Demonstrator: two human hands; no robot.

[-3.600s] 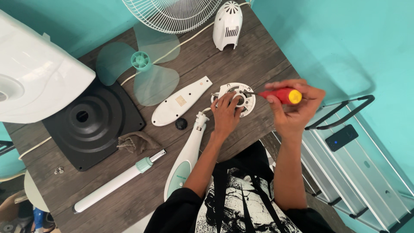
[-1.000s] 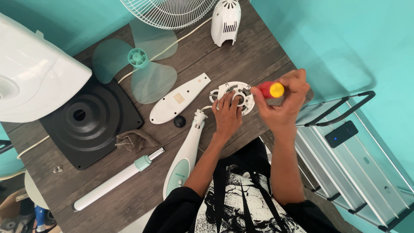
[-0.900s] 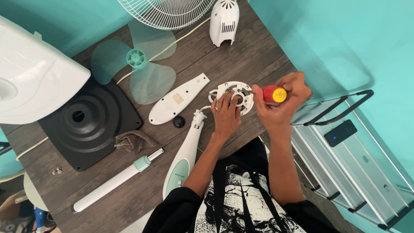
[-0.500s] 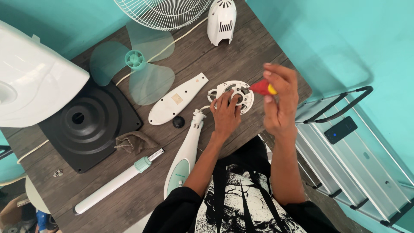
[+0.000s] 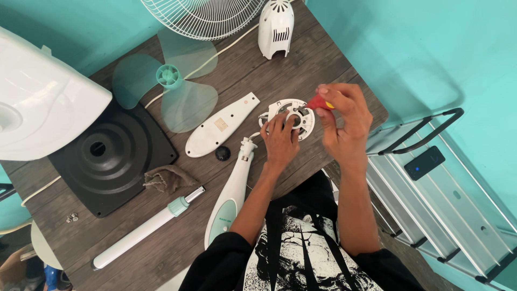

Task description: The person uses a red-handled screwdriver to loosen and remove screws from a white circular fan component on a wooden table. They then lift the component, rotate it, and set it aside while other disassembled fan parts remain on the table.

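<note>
The left hand (image 5: 281,141) lies palm down on the desk (image 5: 301,64), forearm running from 6 o'clock up to the wrist, fingers spread and pressing on the near rim of the round white motor plate (image 5: 293,113). It pins the plate flat rather than closing around it; the fingertips rest on its lower left edge.

The right hand (image 5: 344,126) is raised just to the 3 o'clock side of the plate, wrist bent, fingers curled tight around a red screwdriver (image 5: 318,102). Only the red handle end with a bit of yellow shows between thumb and fingers; the shaft and tip are hidden, so where the tip meets the plate cannot be told. The handle sits at the plate's right edge, at about 2 o'clock from the left hand.

At 9 o'clock from the plate lies a long white cover (image 5: 222,131), and at 7 o'clock a small black knob (image 5: 222,153). A white and green neck piece (image 5: 230,196) runs under the left wrist toward 7 o'clock. Farther left sit the black base (image 5: 105,159), a brown rag (image 5: 168,178) and a white pole (image 5: 145,229). The translucent blade (image 5: 169,89) lies at 10 o'clock, the wire grille (image 5: 202,16) at 11 o'clock, and the white motor housing (image 5: 276,28) at 12 o'clock.
</note>
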